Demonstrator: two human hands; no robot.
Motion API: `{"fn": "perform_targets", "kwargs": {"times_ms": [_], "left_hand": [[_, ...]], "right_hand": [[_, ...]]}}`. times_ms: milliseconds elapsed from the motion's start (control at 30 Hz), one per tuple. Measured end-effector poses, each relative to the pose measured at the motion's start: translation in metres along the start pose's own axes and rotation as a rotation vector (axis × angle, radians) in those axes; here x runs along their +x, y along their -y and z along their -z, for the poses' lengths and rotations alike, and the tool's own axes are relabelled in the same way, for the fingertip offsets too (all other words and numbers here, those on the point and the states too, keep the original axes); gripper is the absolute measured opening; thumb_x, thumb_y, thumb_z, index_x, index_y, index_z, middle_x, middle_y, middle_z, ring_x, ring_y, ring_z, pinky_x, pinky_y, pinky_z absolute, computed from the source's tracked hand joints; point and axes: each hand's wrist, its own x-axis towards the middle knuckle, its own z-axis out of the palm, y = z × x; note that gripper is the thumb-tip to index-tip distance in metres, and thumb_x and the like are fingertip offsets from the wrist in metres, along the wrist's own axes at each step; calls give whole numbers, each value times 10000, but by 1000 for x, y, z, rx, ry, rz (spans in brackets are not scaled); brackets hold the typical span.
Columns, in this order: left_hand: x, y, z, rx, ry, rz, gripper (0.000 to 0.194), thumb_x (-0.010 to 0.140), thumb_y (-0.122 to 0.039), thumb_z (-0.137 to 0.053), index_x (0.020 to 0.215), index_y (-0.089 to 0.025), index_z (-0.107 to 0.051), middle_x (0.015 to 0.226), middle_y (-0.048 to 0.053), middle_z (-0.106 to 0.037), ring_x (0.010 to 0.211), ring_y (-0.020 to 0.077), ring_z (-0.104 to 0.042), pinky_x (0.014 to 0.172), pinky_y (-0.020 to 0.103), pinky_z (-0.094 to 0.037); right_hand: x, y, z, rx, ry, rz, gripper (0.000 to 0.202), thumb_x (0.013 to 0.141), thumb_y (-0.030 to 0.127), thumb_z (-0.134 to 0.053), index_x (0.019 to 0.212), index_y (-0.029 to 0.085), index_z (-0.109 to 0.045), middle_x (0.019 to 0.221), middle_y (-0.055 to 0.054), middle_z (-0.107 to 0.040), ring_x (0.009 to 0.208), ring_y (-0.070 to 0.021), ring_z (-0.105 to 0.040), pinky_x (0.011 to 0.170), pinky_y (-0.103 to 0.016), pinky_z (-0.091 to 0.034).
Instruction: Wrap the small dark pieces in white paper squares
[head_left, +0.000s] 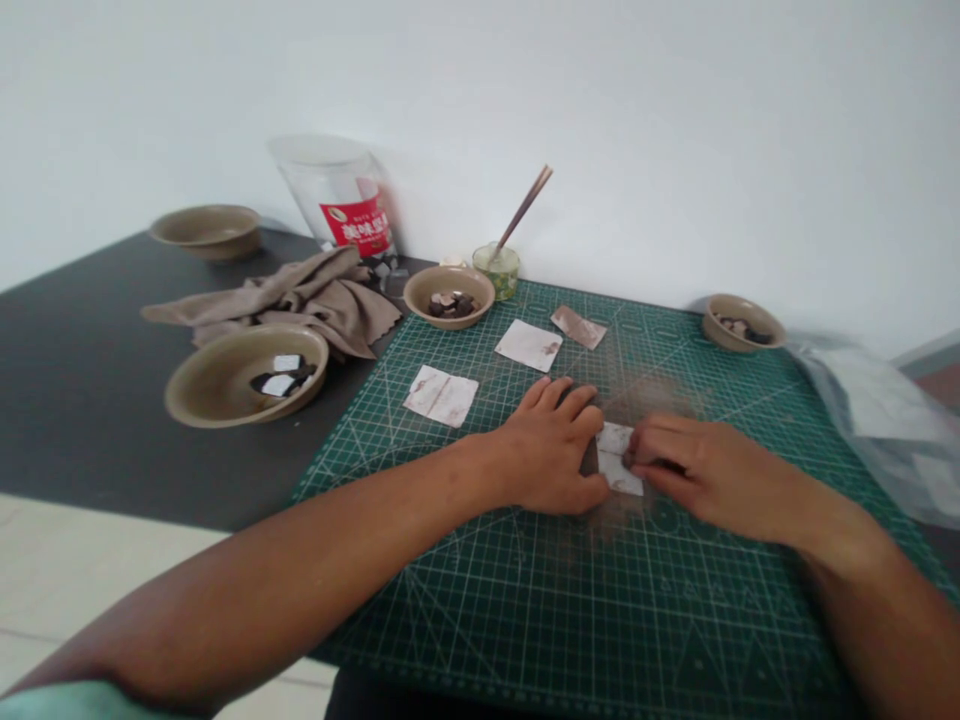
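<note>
A small white paper piece (616, 474) with brown smudges lies on the green cutting mat (480, 620), between my hands. My left hand (556, 448) rests on the mat with its fingers spread, the thumb and fingertips at the left edge of that paper. My right hand (694, 465) is closed in a pinch over the paper's right side. Something small and dark shows at its fingertips, too little to name. Brown dust is smeared on the mat around both hands. Further off lie two white squares (441, 396) (529, 345) and a brownish strip (579, 327).
A bowl with dark and white pieces (247, 377), a crumpled cloth (300, 295), a bowl (206, 232) and a clear jar (337, 195) stand left. Behind are a bowl of dark bits (450, 297) and a cup with sticks (498, 268). Right: another bowl (742, 322), a plastic bag (885, 415).
</note>
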Motion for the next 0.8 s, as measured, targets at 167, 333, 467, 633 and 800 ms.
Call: {"fn": "perform_targets", "kwargs": {"times_ms": [167,333,467,633,800], "left_hand": [[0,0,1,18,4,2,554,890,-531,-508,1294,-152,-494,1608,170,-332,1496,414,-249,1208,585,-196],[0,0,0,7,4,0,552,884,-541,-517,1286,-164,-503,1610,163,-333,1496,420,-245,1206,591,-193],[-1,1,-2,21,-15,-7,555,890,-546,-513,1286,-157,-497,1607,168,-337,1495,412,-252,1209,582,-193],[0,0,-1,10,-10,0,555,885,-543,-516,1282,-155,-507,1601,169,-341,1493,422,-247,1210,586,-184],[0,0,0,17,2,-2,577,890,-554,-512,1304,-153,-492,1608,171,-331,1498,412,-244,1208,581,-200]], "right_hand": [[2,3,-5,-101,-127,-20,169,1023,261,-463,970,215,-616,994,-43,-630,837,-194,-621,675,-312,-424],[-3,1,-4,-110,-24,14,154,1008,257,-491,918,222,-611,950,-20,-626,756,-170,-610,649,-308,-413],[-1,4,-7,-134,-84,46,167,1021,239,-456,991,229,-621,1021,-33,-634,833,-186,-626,653,-306,-415],[-1,-4,-5,-182,-128,-70,173,1014,281,-481,893,210,-583,923,-34,-614,752,-179,-602,625,-309,-400],[0,-1,-6,-121,-72,67,154,1016,239,-476,979,217,-623,981,-40,-637,810,-181,-622,670,-306,-427]]}}
